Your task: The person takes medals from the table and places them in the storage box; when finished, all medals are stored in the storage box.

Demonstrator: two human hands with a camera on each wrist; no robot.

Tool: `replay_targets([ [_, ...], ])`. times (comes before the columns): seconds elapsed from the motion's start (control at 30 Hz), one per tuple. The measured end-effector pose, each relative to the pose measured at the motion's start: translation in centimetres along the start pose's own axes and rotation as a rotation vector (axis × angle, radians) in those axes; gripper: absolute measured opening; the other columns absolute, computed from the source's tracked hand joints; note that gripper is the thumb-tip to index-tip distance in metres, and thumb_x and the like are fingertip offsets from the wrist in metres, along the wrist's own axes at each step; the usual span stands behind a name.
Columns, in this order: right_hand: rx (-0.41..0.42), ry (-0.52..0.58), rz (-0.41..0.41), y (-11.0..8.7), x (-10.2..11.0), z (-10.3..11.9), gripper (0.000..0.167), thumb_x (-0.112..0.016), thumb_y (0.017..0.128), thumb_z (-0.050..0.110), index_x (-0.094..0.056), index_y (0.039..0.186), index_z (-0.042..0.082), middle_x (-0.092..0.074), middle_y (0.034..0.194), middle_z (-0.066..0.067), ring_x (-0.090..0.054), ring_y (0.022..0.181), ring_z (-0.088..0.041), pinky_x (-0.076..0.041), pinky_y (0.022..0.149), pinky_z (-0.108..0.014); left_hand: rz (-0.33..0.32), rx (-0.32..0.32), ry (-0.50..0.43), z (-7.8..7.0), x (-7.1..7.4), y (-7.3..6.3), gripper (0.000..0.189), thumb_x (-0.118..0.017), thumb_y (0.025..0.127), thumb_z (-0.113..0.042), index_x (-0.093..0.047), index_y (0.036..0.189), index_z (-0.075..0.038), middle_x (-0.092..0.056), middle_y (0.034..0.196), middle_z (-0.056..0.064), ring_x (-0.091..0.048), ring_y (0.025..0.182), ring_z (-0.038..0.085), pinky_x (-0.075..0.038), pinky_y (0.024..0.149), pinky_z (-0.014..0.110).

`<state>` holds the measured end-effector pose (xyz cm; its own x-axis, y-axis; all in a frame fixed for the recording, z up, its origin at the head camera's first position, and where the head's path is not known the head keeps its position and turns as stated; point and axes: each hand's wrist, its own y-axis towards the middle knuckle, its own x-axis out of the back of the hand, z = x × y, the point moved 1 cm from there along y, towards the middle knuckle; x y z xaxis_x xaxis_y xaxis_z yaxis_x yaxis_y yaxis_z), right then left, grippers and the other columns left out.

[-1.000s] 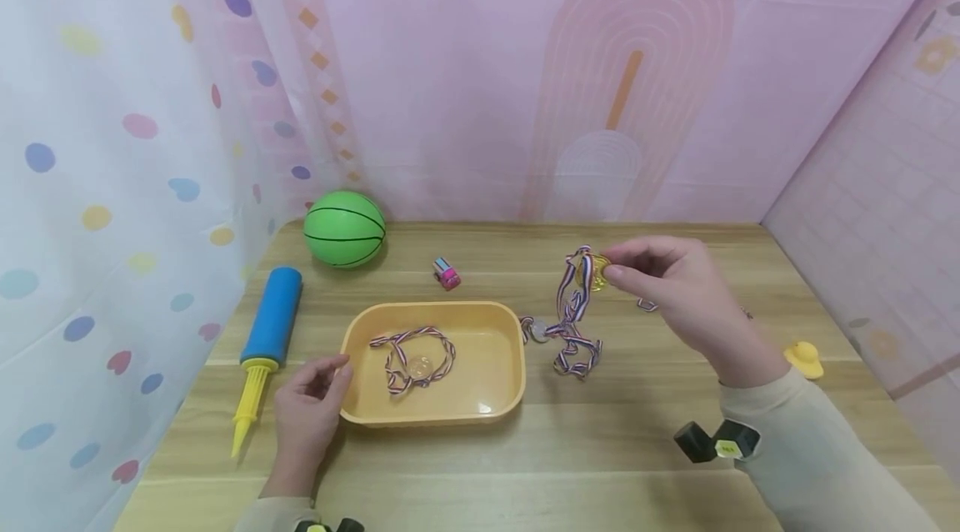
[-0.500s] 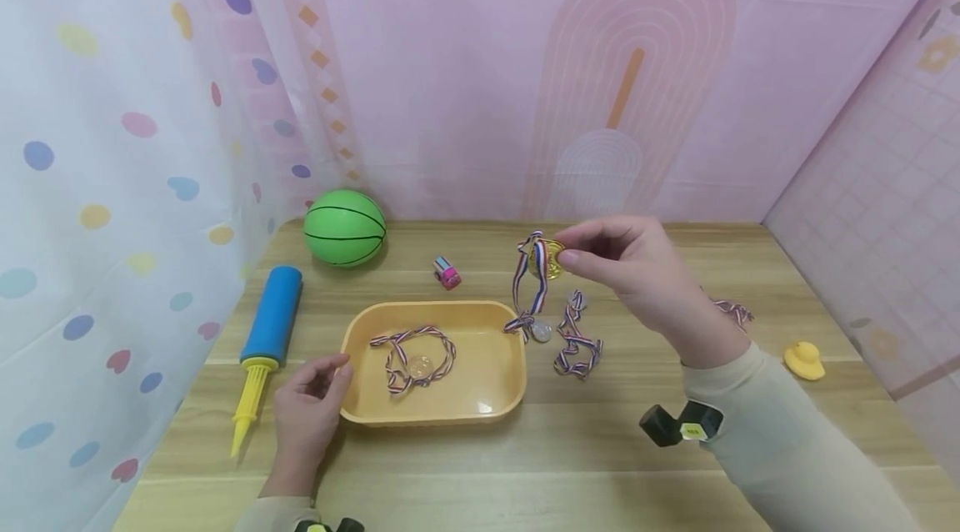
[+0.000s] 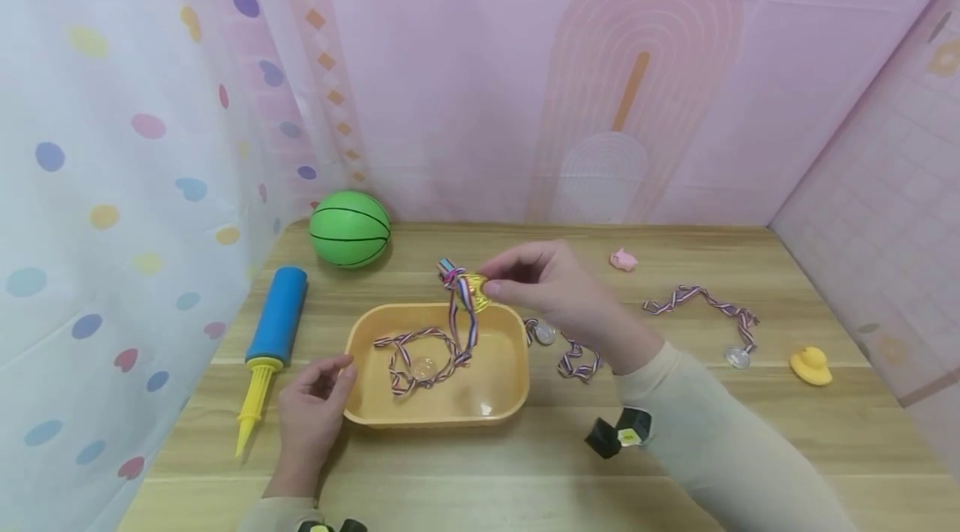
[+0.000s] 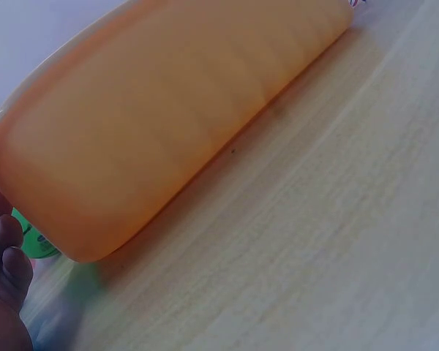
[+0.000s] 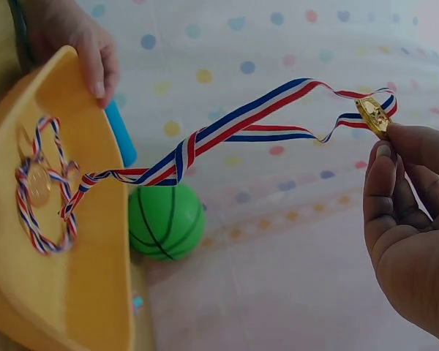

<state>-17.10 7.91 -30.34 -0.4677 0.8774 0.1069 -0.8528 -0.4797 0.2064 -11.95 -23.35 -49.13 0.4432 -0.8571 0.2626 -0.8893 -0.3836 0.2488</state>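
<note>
My right hand [image 3: 558, 298] pinches a gold medal [image 3: 477, 293] by its edge, above the far right part of a yellow plastic basin [image 3: 435, 422]. From the medal its red, white and blue ribbon [image 5: 249, 110] hangs twisted, the lower end down inside the basin. Another medal [image 3: 423, 368] with its ribbon looped around it lies on the basin floor. At the basin's left end, my left hand [image 3: 309, 407] holds the rim between thumb and fingers. In the left wrist view the basin's outer wall [image 4: 154, 139] fills the upper part, with curled fingers [image 4: 11, 248] beside it.
Right of the basin lie a silver medal [image 3: 545, 334] and a bunched ribbon [image 3: 577, 367]. Another ribboned silver medal [image 3: 738, 358] is farther right, near a yellow duck [image 3: 811, 366] and pink pig [image 3: 622, 259]. A green ball [image 3: 350, 229] and blue hand pump [image 3: 277, 315] stand left.
My right hand has carried the gold medal leftward from the right side of the table to over the basin, its ribbon trailing into it. The left hand stays at the rim.
</note>
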Motion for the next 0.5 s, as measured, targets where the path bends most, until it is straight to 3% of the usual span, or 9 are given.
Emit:
replay_targets([
  [0.27, -0.082, 0.048, 0.114, 1.3, -3.3, -2.9, 0.020, -0.071, 0.084, 0.000, -0.068, 0.103, -0.005, -0.068, 0.096, -0.010, -0.061, 0.084, -0.016, -0.052, 0.075, -0.028, 0.013, 0.019, 0.036, -0.1, -0.1, 0.0, 0.015, -0.072, 0.087, -0.014, -0.072, 0.101, -0.008, -0.061, 0.080, -0.001, -0.051, 0.073, 0.012, -0.043, 0.060, 0.015],
  [0.5, -0.178, 0.015, 0.207, 1.9, -4.6, -6.0, 0.019, -0.069, 0.085, 0.000, -0.068, 0.104, -0.006, -0.067, 0.093, -0.003, -0.059, 0.080, -0.011, -0.050, 0.071, -0.025, 0.004, 0.035, 0.041, -0.2, 0.0, 0.1, 0.013, -0.070, 0.088, -0.008, -0.072, 0.100, -0.004, -0.060, 0.078, 0.001, -0.050, 0.071, 0.012, -0.042, 0.058, 0.015],
])
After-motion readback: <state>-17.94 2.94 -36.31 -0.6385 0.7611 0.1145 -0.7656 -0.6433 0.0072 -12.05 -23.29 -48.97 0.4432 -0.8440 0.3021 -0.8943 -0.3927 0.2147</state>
